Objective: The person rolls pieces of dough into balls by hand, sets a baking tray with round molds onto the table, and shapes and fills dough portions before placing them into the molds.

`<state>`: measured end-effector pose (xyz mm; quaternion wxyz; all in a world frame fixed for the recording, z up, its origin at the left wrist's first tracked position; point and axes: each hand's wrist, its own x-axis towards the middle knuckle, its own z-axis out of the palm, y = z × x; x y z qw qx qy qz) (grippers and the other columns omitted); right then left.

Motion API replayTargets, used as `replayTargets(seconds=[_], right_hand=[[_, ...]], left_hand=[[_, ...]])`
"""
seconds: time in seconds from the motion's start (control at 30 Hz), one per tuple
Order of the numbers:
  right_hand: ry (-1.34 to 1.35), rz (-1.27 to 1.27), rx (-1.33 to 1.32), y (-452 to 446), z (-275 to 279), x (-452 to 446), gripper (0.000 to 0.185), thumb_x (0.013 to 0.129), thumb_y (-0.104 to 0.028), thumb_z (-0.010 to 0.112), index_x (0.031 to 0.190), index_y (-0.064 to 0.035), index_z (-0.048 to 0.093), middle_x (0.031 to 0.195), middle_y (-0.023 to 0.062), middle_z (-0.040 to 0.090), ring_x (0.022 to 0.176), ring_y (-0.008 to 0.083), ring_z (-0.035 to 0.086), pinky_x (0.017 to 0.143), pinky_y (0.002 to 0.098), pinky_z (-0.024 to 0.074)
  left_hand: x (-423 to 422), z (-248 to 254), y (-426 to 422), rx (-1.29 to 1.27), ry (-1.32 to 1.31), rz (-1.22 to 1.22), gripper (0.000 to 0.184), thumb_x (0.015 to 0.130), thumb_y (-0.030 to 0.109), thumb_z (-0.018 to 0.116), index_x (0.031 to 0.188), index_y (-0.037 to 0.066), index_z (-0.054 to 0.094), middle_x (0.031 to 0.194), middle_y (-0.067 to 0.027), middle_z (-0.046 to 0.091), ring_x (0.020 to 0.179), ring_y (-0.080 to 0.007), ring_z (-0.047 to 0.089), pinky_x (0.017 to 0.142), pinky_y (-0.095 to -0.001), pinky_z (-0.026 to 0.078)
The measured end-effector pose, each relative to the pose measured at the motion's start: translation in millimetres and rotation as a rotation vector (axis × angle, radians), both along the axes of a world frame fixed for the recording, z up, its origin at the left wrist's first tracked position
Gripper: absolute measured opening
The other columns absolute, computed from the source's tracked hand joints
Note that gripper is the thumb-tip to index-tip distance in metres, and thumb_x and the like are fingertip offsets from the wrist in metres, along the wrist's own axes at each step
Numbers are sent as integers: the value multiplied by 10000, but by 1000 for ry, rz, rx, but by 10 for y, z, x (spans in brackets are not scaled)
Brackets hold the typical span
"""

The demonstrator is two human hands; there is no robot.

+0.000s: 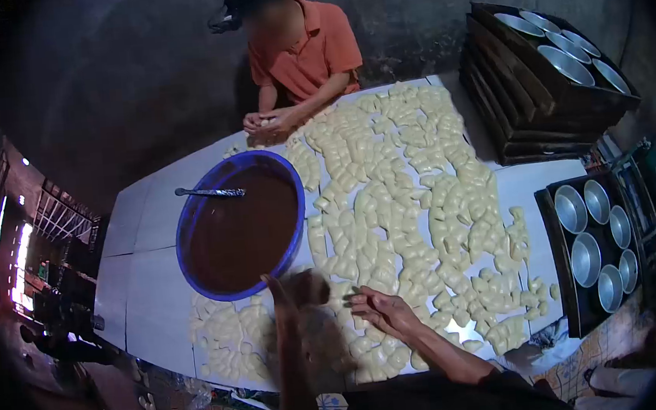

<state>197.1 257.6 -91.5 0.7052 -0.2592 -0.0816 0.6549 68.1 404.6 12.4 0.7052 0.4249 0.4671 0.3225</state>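
Observation:
My left hand is upright and blurred beside the lower right rim of a blue basin holding brown filling. A blurred dark brown lump is just right of this hand; whether the hand grips it cannot be told. My right hand reaches leftward over pale dough pieces, its fingers apart and partly bent, with nothing visible between them. Dough pieces cover much of the white tabletop. A metal spoon rests across the basin's upper left side.
Across the table, a person in an orange shirt holds small pale pieces in both hands. Stacked dark trays with round metal tins stand at the back right. Another dark tray with tins is at the right edge.

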Motion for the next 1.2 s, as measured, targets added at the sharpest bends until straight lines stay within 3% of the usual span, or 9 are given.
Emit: replayTargets(seconds=[0.1, 0.2, 0.33, 0.47, 0.7, 0.83, 0.97, 1.13, 1.2], right_hand=[[132, 13, -46, -132, -417, -176, 271, 921, -102, 528, 1137, 61, 528, 1040, 82, 599, 924, 162, 591, 838, 280, 486], [3, -92, -226, -362, -125, -170, 171, 922, -70, 516, 1016, 32, 616, 927, 69, 596, 846, 141, 573, 785, 271, 472], [-1328, -394, 5, -693, 361, -180, 216, 821, -19, 600, 1034, -9, 634, 965, 102, 579, 929, 198, 535, 785, 313, 439], [-1629, -353, 233, -931, 457, -64, 240, 774, 5, 625, 1011, -30, 652, 1011, 102, 562, 954, 235, 537, 788, 324, 446], [-1214, -422, 37, -1222, 597, 61, 114, 810, -25, 624, 920, 0, 640, 1022, 124, 591, 935, 220, 597, 801, 301, 474], [-1490, -497, 174, -1309, 700, -34, 220, 794, -25, 650, 1013, -6, 648, 991, 129, 589, 919, 217, 602, 745, 293, 501], [-1413, -569, 97, -1440, 441, -4, 181, 789, -43, 656, 957, 26, 659, 849, 120, 622, 770, 218, 606, 679, 297, 478], [-1290, -546, -219, -1600, 507, 136, 191, 828, -57, 635, 1010, -8, 663, 1072, 113, 596, 907, 157, 580, 737, 288, 462], [-1012, -334, -106, -1705, 85, 257, 350, 861, -102, 617, 1206, -77, 568, 1183, 78, 554, 925, 124, 553, 752, 267, 454]], left_hand=[[-65, -358, -582, -285, -475, -365, 808, 865, 694, 254, 1331, 48, 389, 1232, -116, 528, 1104, -314, 520, 947, -484, 402], [-131, -510, -982, -227, -331, -139, 768, 910, 629, 250, 1350, 12, 369, 1308, -123, 478, 1230, -308, 421, 1005, -480, 319], [-121, -404, -1289, -303, -439, -157, 613, 939, 337, 462, 1414, 16, 245, 1427, -106, 285, 1254, -306, 367, 1000, -471, 340], [-124, -131, -1558, -7, -144, -375, 558, 854, -5, 556, 1357, -61, 322, 1186, -139, 535, 1034, -186, 561, 820, -258, 485], [-89, -432, -1829, 290, -156, -420, 232, 850, -37, 580, 1074, -96, 573, 1046, -133, 590, 897, -178, 627, 756, -232, 497], [7, -585, -1807, 529, -28, -471, 112, 851, 37, 614, 891, -67, 609, 950, -99, 579, 783, -153, 600, 713, -267, 544], [210, -572, -1912, 29, -74, -408, 217, 861, 165, 623, 794, -38, 590, 839, -89, 573, 771, -148, 582, 652, -269, 500], [362, -476, -1911, 655, 485, -797, 223, 847, 104, 611, 1022, -14, 539, 896, -98, 557, 810, -206, 582, 737, -334, 472], [488, -536, -2001, 911, 86, -712, 320, 800, 56, 637, 1091, 11, 514, 891, -99, 562, 838, -210, 576, 760, -330, 461]])
